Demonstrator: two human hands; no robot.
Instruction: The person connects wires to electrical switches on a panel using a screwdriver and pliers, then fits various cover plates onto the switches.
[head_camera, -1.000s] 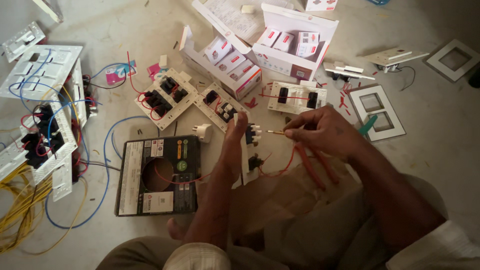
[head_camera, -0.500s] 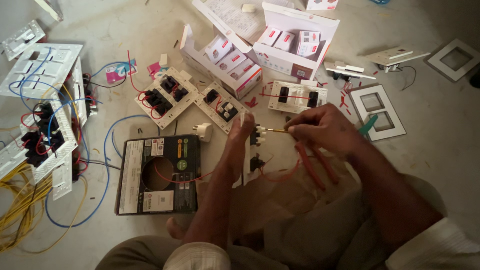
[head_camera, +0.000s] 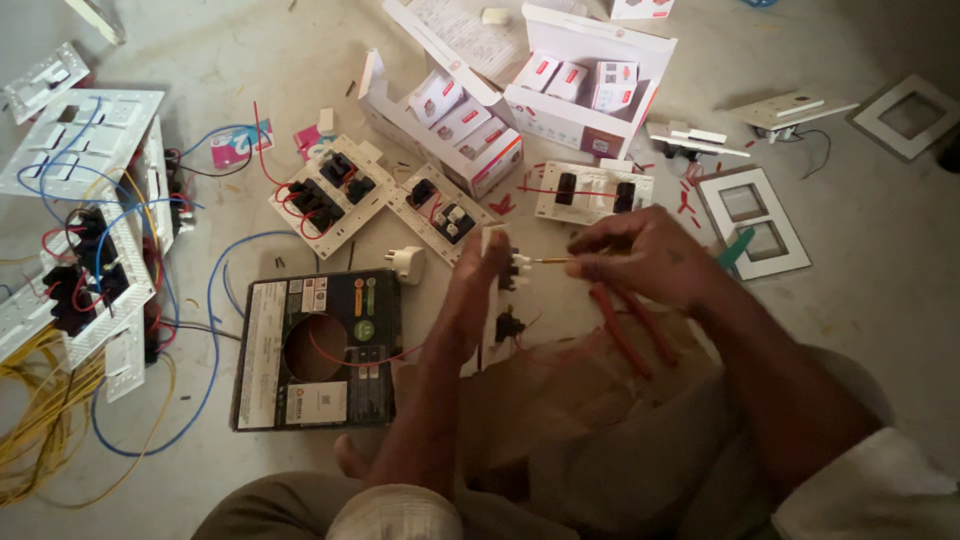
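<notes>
My left hand (head_camera: 478, 285) grips a white switch plate (head_camera: 503, 300) held on edge, its black switch backs facing right. My right hand (head_camera: 640, 258) pinches the bare copper tip of a red wire (head_camera: 550, 261) and holds it at the plate's terminals. Red-handled pliers (head_camera: 625, 330) hang from the same hand, under the palm. A thin red wire (head_camera: 345, 355) trails left from the plate across a dark flat box (head_camera: 315, 365).
Wired switch plates (head_camera: 330, 195) (head_camera: 445, 212) (head_camera: 592, 192) lie on the floor ahead. Open cartons of small boxes (head_camera: 590, 85) stand behind them. White frames (head_camera: 758, 222), a plug adapter (head_camera: 408, 263), larger panels with blue and yellow wires (head_camera: 90, 250) at left.
My right hand has brought the wire tip leftward to the switch plate's terminals. The left hand has held the plate nearly still.
</notes>
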